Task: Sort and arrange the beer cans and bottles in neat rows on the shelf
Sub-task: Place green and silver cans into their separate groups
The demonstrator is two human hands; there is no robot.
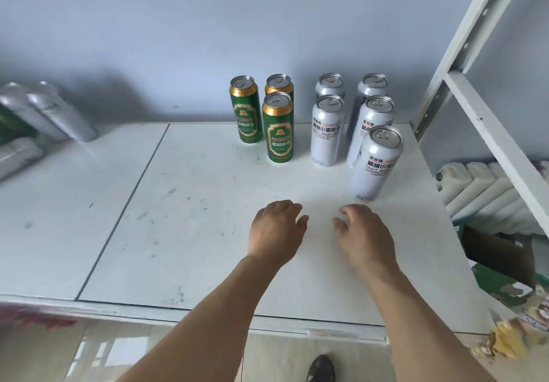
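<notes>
Hovering low over the white shelf (208, 233), both hands are empty: left hand (276, 227) and right hand (364, 230) side by side but apart, fingers loosely curled, gripping nothing. Just beyond the right hand stands the nearest silver can (375, 163), front of a column of three, with a second silver column of two (326, 130) beside it. Further left, three green cans (261, 114) stand upright near the wall, two in one column, one alone. So we're between picks, rows partly built. Way off at the left edge, a blurred heap of cans (44, 117) lies on its side, silver mostly, some green, not yet sorted. Next move, by my reckoning: reach left, grip one, stand it upright in the short column of its own colour
</notes>
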